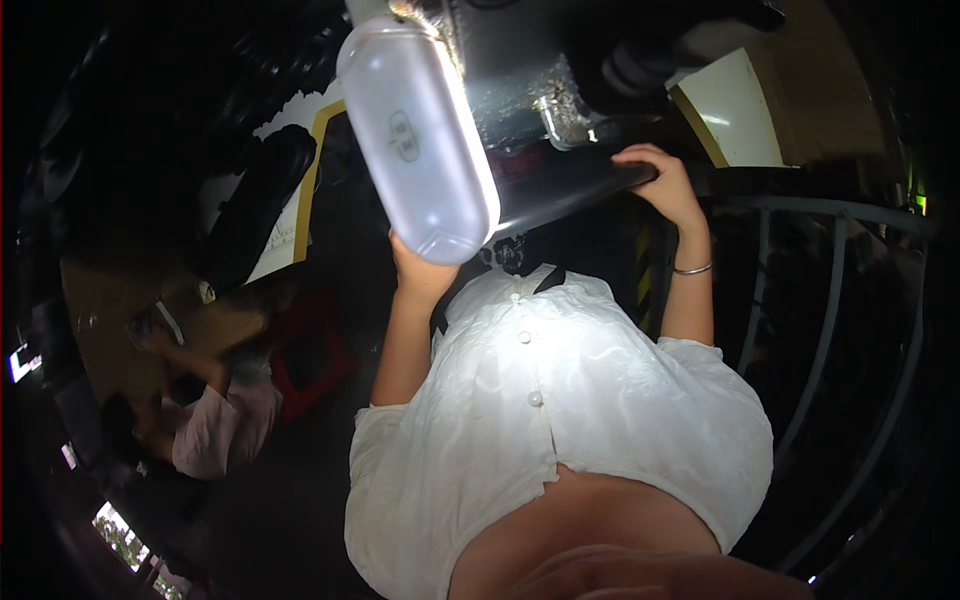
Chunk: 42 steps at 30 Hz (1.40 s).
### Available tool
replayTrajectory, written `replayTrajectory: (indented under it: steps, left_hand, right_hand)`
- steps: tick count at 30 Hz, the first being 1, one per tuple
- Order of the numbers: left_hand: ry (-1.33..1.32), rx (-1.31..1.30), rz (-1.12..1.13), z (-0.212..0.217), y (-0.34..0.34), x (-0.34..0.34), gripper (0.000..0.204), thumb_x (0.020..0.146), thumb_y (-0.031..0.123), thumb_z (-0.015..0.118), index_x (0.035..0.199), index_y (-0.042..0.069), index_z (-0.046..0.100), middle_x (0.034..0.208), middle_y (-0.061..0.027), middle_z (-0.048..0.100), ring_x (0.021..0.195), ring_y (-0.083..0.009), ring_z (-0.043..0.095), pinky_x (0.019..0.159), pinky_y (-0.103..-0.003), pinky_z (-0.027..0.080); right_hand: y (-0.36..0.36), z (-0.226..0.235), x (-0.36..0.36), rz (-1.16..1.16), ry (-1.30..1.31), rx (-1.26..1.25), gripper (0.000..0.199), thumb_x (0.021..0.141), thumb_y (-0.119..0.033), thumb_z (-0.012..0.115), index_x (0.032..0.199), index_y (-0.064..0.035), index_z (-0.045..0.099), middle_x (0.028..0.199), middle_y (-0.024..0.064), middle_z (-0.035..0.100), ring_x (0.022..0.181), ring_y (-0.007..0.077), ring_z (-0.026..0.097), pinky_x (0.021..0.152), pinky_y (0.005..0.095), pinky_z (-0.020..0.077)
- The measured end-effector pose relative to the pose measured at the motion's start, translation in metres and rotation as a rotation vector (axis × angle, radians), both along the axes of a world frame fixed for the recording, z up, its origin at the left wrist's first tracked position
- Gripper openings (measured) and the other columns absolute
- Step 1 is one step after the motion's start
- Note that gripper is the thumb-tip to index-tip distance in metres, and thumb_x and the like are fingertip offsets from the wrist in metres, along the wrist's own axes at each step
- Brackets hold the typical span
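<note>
A long, dark, glossy piece stretches across in front of my body; its exact kind does not show. At its right end, my right hand has its fingers curled over the edge, closed on it. My left hand is mostly covered by a white, rounded lamp hanging in front of it. Only the heel of that hand and the wrist show, so its fingers are hidden. Just beyond the dark piece, a shiny metal part of a machine catches the light.
At the left, another person in a pale top works at a brownish surface. A red stool-like frame stands near them. White boards with yellow edges are at both sides. Grey metal railings curve along my right.
</note>
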<state>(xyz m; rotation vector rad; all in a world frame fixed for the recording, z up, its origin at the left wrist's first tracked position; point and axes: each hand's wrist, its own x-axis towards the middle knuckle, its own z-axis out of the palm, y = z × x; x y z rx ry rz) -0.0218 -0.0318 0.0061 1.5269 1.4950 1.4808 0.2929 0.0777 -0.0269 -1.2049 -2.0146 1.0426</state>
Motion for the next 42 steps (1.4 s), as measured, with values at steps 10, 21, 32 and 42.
replayTrajectory:
  steps: [10,21,32,42]
  left_hand:
    - [-0.291,-0.386,-0.260,0.029,0.045,0.053,0.024,0.069,0.011,0.080,0.087,0.000,0.068,0.087,-0.0057,0.064,0.079,-0.0121,0.058,0.068,-0.024,0.047]
    - [-0.398,-0.223,-0.140,-0.003,0.033,0.031,0.024,0.076,0.013,0.074,0.094,0.003,0.064,0.085,-0.0006,0.063,0.078,-0.0094,0.056,0.074,-0.024,0.045]
    - [-0.949,-0.359,-0.138,-0.017,0.006,0.009,0.022,0.081,0.015,0.070,0.095,-0.001,0.064,0.085,-0.0022,0.062,0.074,-0.0090,0.054,0.068,-0.024,0.046]
    - [-0.685,-0.294,0.033,-0.038,-0.018,-0.007,0.022,0.081,0.012,0.069,0.097,-0.001,0.065,0.090,-0.0041,0.064,0.080,-0.0122,0.058,0.078,-0.027,0.045]
  right_hand:
    - [-0.051,-0.079,-0.011,-0.011,0.253,-0.816,0.028,0.067,-0.008,0.079,0.088,0.0046,0.066,0.079,0.0072,0.066,0.068,0.0136,0.062,0.060,0.0253,0.0525]
    - [-0.046,-0.043,0.020,0.107,0.020,-0.678,0.029,0.066,-0.016,0.081,0.081,0.0032,0.065,0.069,-0.0010,0.061,0.066,0.0058,0.054,0.060,0.0224,0.0444]
    - [0.005,0.045,0.032,0.107,-0.030,-0.266,0.026,0.063,-0.008,0.081,0.078,0.0016,0.063,0.070,0.0003,0.057,0.065,0.0074,0.052,0.060,0.0229,0.0419]
    - [0.033,0.079,0.007,0.129,0.124,-0.122,0.033,0.062,-0.010,0.081,0.087,0.0035,0.064,0.077,0.0027,0.059,0.071,0.0099,0.055,0.064,0.0225,0.0432]
